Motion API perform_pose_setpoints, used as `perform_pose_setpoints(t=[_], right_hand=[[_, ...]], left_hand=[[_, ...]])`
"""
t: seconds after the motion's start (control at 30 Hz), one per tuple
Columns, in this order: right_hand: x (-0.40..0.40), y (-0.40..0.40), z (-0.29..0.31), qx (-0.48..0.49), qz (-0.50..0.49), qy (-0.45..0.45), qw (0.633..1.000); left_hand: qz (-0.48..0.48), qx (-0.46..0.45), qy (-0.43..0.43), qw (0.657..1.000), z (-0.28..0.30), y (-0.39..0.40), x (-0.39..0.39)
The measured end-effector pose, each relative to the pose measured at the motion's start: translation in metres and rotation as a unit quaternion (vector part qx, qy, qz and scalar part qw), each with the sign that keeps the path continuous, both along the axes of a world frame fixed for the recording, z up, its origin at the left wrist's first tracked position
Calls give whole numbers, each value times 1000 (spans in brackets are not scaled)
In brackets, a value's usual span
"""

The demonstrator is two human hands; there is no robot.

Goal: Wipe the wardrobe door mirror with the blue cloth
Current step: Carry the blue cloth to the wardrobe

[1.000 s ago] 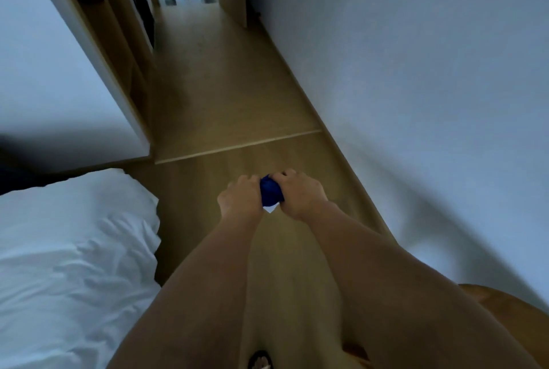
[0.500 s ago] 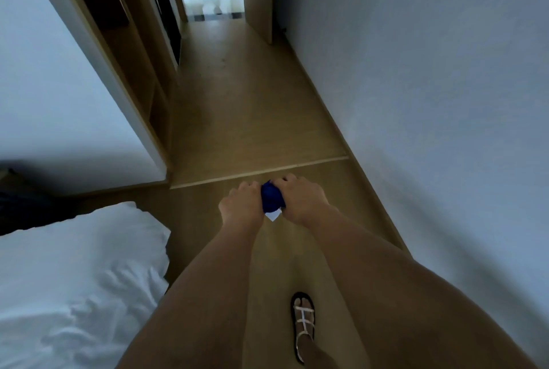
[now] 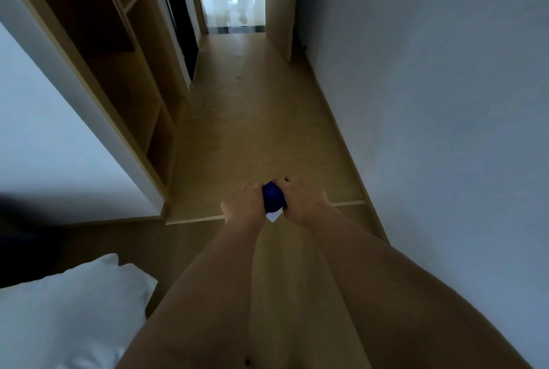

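A bunched blue cloth (image 3: 272, 197) with a small white tag below it sits between my two hands, held out in front of me over the wooden floor. My left hand (image 3: 245, 203) grips its left side and my right hand (image 3: 303, 199) grips its right side, fingers curled over the top. The wardrobe (image 3: 130, 71) stands on the left with open wooden shelves, and a dark sliding panel (image 3: 178, 18) lies farther along it. Whether that panel is the mirror I cannot tell.
A white duvet on a bed (image 3: 68, 309) fills the lower left. A plain white wall (image 3: 430, 101) runs along the right. The wooden corridor floor (image 3: 252, 119) leads to an open door (image 3: 279, 3) and a bright tiled room beyond.
The view has advanced along the corridor and tilted up; the wardrobe and far doorway appear closer. Both hands keep the same hold on the cloth. The sandalled foot seen earlier is out of view.
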State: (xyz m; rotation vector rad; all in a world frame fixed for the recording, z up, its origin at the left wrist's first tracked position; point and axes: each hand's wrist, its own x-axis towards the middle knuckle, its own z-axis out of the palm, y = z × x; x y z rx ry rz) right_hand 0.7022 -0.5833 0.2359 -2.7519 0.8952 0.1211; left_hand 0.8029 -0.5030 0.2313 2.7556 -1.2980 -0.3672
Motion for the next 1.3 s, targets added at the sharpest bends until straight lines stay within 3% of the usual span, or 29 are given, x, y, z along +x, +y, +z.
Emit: perform_pose_setpoints(t=[0.77, 1.3], right_hand=[[324, -294, -1, -6, 33, 22, 999], [510, -540, -2, 1, 129, -4, 992]], left_hand=[[28, -1, 4, 1000, -6, -288, 319], [150, -6, 16, 989, -5, -517, 483]])
